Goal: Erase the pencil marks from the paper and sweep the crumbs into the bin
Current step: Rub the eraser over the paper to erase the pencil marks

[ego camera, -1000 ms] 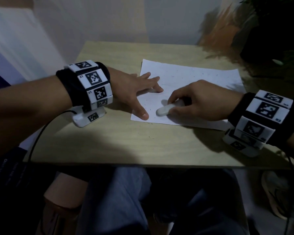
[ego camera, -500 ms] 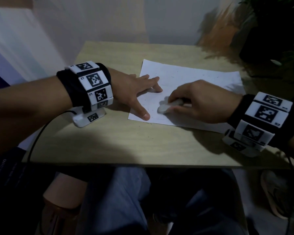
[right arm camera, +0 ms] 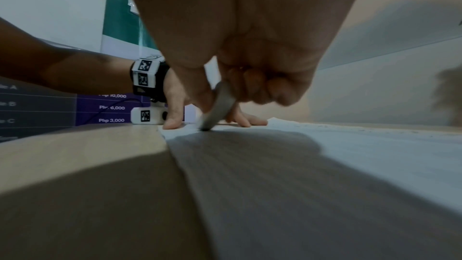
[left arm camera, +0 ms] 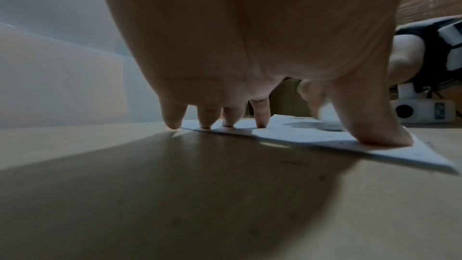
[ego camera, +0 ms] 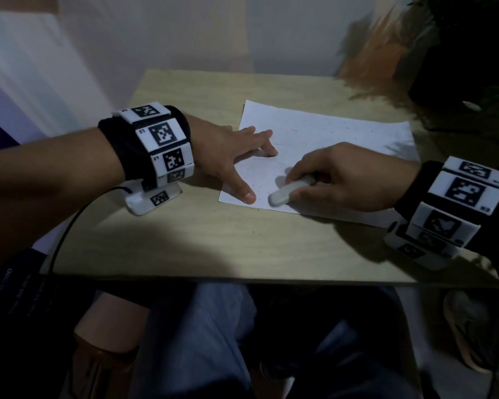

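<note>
A white sheet of paper lies on the wooden table, dotted with small dark eraser crumbs. My left hand lies spread flat on the sheet's left edge, thumb and fingertips pressing it down. My right hand grips a long white eraser between thumb and curled fingers. The eraser's tip touches the paper near its front left corner, just right of my left thumb. No bin shows in any view.
The table's front edge runs just above my knees. Dark plants stand at the back right beside the table. A wall rises behind the table. A purple price board stands to the left.
My right hand rubbed the eraser back and forth over the paper's left part, and it now sits nearer the front left corner. The sheet shifted slightly. My left hand stayed pressing.
</note>
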A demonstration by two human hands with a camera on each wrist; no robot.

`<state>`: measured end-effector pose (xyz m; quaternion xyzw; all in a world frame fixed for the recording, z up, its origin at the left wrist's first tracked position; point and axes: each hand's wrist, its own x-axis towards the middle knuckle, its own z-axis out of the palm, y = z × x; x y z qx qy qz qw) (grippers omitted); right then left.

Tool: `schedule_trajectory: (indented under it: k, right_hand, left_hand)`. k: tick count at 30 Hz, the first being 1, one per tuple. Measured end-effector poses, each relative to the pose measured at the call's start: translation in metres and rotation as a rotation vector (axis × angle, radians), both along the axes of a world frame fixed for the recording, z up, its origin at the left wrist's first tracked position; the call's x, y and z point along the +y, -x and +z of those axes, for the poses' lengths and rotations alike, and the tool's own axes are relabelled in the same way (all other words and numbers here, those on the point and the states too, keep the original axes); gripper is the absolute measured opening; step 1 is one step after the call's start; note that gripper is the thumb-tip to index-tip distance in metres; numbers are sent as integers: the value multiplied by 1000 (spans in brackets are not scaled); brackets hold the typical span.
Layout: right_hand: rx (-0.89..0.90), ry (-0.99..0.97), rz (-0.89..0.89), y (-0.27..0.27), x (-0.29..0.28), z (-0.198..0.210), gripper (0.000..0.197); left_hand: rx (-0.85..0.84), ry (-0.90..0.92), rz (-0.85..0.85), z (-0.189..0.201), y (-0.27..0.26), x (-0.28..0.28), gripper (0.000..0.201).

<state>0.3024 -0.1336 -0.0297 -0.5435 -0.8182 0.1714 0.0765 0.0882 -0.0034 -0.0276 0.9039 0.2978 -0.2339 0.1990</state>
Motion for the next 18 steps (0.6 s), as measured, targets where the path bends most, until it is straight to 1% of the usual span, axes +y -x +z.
schedule_trajectory:
  k: [2,4,5,7,9,10,11,13,14,15,16,18]
  right_hand:
    - [-28,-121,-64,-5,5,-3,53]
    - [-57,-206,-79,-6,6,-5,51]
    - [-55,-195,-55,-4,3,-4,51]
    - [-13,-76,4,1,-4,-1,51]
    - [6,23,22,3,-5,2,38]
    - [-5,8,2,2,-3,1,34]
    - [-32,-32,-39,1,-1,1,35]
    - [-94,-157,-124,-4,3,0,42]
    - [-117,-201,-137,-5,3,-1,44]
    - [-120,-204,-120,-3,2,0,44]
    - [-94,-166,-77,-1,-2,0,43]
    - [-25,-32,-3,4,-7,4,42]
  left_hand:
    - [1,-1,16,3,-1,-3,107]
    - [3,-1,22,5,-1,-4,108]
    - [2,0,19,5,-1,-5,108]
    - [2,-6,18,6,-2,-6,107]
    - [3,-7,33,6,-1,-7,106]
    - [3,-2,36,7,-2,-8,105]
    - [2,1,35,6,-2,-7,105]
    - [-2,6,23,5,-1,-5,106]
    - [-1,6,20,5,-1,-5,106]
    - [2,5,23,6,-2,-6,106]
    - [6,2,30,6,-2,-6,105]
    - [11,-3,38,8,-3,-10,103]
